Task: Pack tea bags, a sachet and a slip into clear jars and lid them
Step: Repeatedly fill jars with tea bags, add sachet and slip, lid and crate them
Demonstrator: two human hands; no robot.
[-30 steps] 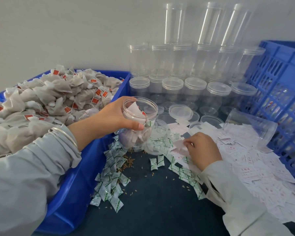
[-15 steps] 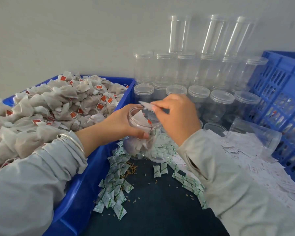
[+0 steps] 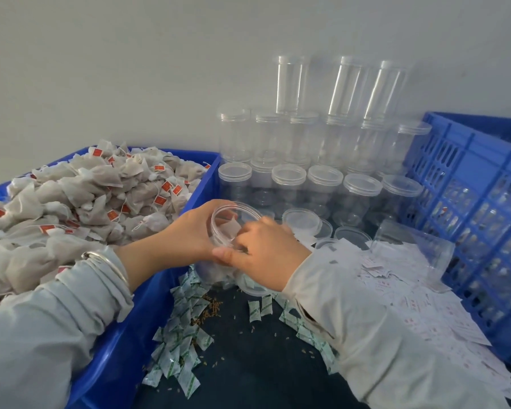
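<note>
My left hand (image 3: 189,236) grips a clear jar (image 3: 222,214) from the side, tilted with its mouth toward the right. The jar holds tea bags. My right hand (image 3: 266,252) is at the jar's mouth, fingers bent into the opening and thumb against the jar's side; motion blur hides what the fingers hold. Tea bags (image 3: 101,196) with red tags are heaped in a blue bin (image 3: 148,305) on the left. Green-and-white sachets (image 3: 183,343) lie on the dark table below the jar. White slips (image 3: 410,305) are spread on the right.
Lidded clear jars (image 3: 289,184) are stacked in rows against the wall. Loose lids (image 3: 301,222) sit in front of them, and one lid (image 3: 248,286) lies under my right wrist. An empty jar (image 3: 413,246) lies on its side beside a blue slatted crate (image 3: 469,202).
My right hand left the slip pile, carried a slip up over the jar, and now has its fingers in the jar's mouth. My left hand kept hold of the jar.
</note>
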